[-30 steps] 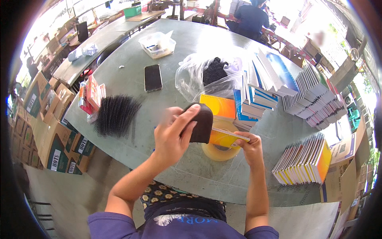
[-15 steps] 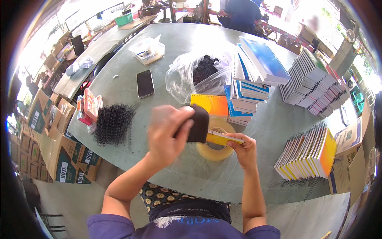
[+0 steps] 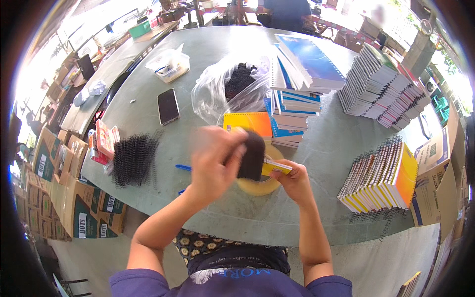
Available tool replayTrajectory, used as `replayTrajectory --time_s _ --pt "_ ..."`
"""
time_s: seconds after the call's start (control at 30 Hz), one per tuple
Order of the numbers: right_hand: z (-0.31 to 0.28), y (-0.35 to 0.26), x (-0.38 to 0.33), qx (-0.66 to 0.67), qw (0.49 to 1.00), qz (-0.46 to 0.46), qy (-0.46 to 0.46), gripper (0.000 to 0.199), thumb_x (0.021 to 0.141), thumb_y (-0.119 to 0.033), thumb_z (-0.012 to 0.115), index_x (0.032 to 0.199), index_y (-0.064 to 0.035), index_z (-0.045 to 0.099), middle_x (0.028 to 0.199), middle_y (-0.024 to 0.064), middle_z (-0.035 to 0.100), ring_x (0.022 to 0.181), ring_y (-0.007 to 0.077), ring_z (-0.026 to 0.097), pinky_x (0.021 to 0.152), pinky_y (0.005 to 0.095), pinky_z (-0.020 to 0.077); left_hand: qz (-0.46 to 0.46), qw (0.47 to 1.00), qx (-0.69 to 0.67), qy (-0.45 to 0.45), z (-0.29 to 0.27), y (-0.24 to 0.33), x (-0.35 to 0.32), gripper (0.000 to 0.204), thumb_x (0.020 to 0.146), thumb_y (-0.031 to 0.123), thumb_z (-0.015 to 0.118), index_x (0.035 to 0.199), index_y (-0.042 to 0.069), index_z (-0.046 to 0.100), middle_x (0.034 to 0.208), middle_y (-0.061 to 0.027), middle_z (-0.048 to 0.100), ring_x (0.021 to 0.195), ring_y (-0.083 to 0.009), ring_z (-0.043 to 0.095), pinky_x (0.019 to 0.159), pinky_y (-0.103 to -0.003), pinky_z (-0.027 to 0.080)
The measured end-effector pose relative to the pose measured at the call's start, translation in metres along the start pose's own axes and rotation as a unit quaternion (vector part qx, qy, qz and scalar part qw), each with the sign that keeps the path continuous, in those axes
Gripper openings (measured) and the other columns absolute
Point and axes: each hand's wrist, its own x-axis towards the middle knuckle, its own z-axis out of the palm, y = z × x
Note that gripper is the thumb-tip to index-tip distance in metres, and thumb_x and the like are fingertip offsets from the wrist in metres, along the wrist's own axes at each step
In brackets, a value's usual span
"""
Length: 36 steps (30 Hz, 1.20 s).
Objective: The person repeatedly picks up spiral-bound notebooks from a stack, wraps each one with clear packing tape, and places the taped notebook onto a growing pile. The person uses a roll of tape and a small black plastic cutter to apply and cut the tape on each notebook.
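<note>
My left hand [image 3: 215, 161], partly smeared by motion, is closed on a dark, flat piece with rounded corners [image 3: 253, 156]; its kind is unclear. This piece is against the spine edge of a small yellow notebook [image 3: 276, 168], seen almost edge-on. My right hand [image 3: 295, 183] pinches the notebook's other end between thumb and fingers. Below both hands lies a wide roll of clear yellowish tape [image 3: 260, 187], partly covered. Just beyond them is a yellow-orange notebook [image 3: 247, 123]. A blue pen [image 3: 183, 167] shows beside my left hand.
Left: black spiral coils [image 3: 132, 158], small red boxes [image 3: 105, 141], a phone [image 3: 168, 106]. Beyond: a plastic tub [image 3: 170, 67], a clear bag of black coils [image 3: 240, 84]. Right: blue books [image 3: 309, 64], spiral notebook stacks [image 3: 371, 89], yellow notebooks [image 3: 378, 178], a cardboard box [image 3: 435, 178].
The view has shifted, so the table's things sit slightly further left. The blue pen has come into sight by my left arm. Both hands keep their holds, the left one still moving.
</note>
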Motion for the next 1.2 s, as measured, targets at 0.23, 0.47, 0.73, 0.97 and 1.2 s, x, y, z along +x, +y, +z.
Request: replayTrajectory --time_s 0.23,0.47,0.73,0.97,1.2 --pt "0.000 0.004 0.000 0.002 0.999 -0.027 -0.035 0.029 0.086 0.001 0.059 0.115 0.0032 0.059 0.100 0.0026 0.065 0.086 0.0079 0.056 0.079 0.0228 0.0472 0.034 0.999 0.016 -0.034 0.012 0.004 0.002 0.030 0.069 0.006 0.069 0.098 0.013 0.065 0.086 -0.0079 0.057 0.080 -0.0255 0.060 0.063 -0.036 0.053" --pt "0.003 0.002 -0.003 0.029 0.998 -0.026 -0.050 0.032 0.086 0.002 0.058 0.118 0.0025 0.058 0.104 0.0028 0.064 0.091 0.0076 0.056 0.082 0.0226 0.0464 -0.061 0.982 -0.099 -0.152 0.023 0.018 -0.002 0.027 0.073 0.005 0.067 0.099 0.008 0.063 0.087 -0.0134 0.060 0.085 -0.0327 0.058 0.076 -0.040 0.049" --pt "0.007 -0.005 0.002 0.017 0.994 -0.102 -0.031 0.031 0.083 -0.002 0.064 0.113 0.0005 0.059 0.109 0.0081 0.063 0.100 0.0122 0.058 0.088 0.0251 0.0458 0.020 0.961 -0.086 -0.262 0.034 0.026 -0.089 0.026 0.073 0.013 0.069 0.098 0.009 0.062 0.093 -0.0110 0.058 0.083 -0.0289 0.059 0.067 -0.039 0.052" --pt "0.005 -0.010 -0.004 -0.017 0.998 -0.054 0.033 0.021 0.086 -0.003 0.062 0.105 0.0039 0.061 0.097 0.0036 0.065 0.092 0.0090 0.058 0.080 0.0228 0.0475 0.056 0.977 0.012 -0.207 0.038 -0.001 -0.013 0.027 0.074 0.016 0.067 0.097 0.004 0.060 0.093 -0.0128 0.059 0.090 -0.0296 0.057 0.077 -0.041 0.045" --pt "-0.002 -0.005 -0.018 -0.126 0.990 -0.028 0.054 0.010 0.086 0.000 0.057 0.094 0.0027 0.063 0.080 -0.0029 0.061 0.073 0.0027 0.050 0.064 0.0188 0.0432 0.075 0.957 -0.106 -0.258 0.058 0.012 -0.007 0.022 0.076 0.014 0.064 0.094 0.003 0.060 0.091 -0.0107 0.060 0.091 -0.0313 0.055 0.079 -0.041 0.044"
